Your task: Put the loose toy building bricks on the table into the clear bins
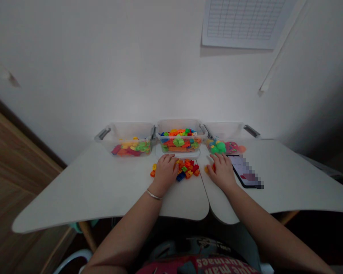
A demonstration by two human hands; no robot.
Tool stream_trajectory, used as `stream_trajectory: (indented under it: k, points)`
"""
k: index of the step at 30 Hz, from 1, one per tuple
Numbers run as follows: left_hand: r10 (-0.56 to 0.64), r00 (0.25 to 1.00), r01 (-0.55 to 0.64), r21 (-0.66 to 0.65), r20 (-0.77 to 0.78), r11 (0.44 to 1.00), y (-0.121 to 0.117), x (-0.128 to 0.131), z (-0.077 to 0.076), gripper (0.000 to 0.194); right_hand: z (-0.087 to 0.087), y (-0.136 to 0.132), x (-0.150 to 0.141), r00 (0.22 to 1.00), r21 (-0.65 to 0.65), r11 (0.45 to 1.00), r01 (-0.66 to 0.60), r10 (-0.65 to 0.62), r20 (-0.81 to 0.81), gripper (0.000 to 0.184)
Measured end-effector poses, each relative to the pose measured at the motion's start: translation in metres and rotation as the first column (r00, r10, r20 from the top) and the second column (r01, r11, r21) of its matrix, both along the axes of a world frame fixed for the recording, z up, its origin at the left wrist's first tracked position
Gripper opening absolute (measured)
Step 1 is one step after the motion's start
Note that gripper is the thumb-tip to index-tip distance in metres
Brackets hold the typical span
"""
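My left hand (165, 171) lies palm down on the white table (97, 186), fingers stretched over the left part of a small pile of coloured building blocks (188, 169). A thin bracelet sits on that wrist. My right hand (221, 170) also lies flat with fingers spread, just right of the pile, touching a yellow and a red block (209, 168) at its left side. Neither hand grips anything that I can see.
Three clear plastic bins stand along the wall: the left bin (125, 139), the middle bin (180, 139) heaped with blocks, and the right bin (225, 137) with green and pink pieces. A phone (244, 171) lies right of my right hand. A seam splits the two tabletops.
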State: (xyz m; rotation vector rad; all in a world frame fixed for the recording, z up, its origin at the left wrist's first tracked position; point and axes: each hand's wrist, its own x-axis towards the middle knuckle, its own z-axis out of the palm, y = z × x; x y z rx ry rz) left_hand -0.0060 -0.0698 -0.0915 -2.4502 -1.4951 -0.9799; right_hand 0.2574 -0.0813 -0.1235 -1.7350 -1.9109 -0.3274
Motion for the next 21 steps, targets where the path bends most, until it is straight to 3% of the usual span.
stream_trajectory:
  k: [2,5,10,16,21]
  points:
    - [-0.001,1.000,0.001,-0.003,0.002,1.000,0.000,0.000,0.000,0.026,0.000,0.002,0.004,0.993,-0.021,0.994,0.108,-0.107,0.040,0.054]
    - [-0.004,1.000,0.004,-0.004,0.004,1.000,0.000,-0.001,0.001,0.025,-0.004,0.009,0.007,0.988,-0.091,0.984,0.150,-0.147,0.043,0.058]
    - [-0.012,1.000,0.012,-0.008,0.013,1.000,-0.001,0.000,0.002,0.024,-0.009,0.018,-0.003,0.998,-0.144,0.989,-0.015,0.007,-0.057,0.056]
    - [-0.008,1.000,0.009,-0.017,0.024,1.000,-0.001,0.000,0.001,0.024,-0.008,0.020,-0.022,0.938,-0.075,0.948,-0.310,0.292,-0.190,0.046]
    - [-0.090,0.996,0.089,-0.092,-0.007,0.992,-0.003,0.001,0.005,0.031,-0.010,0.025,-0.028,0.927,-0.066,0.972,-0.225,0.192,-0.323,0.043]
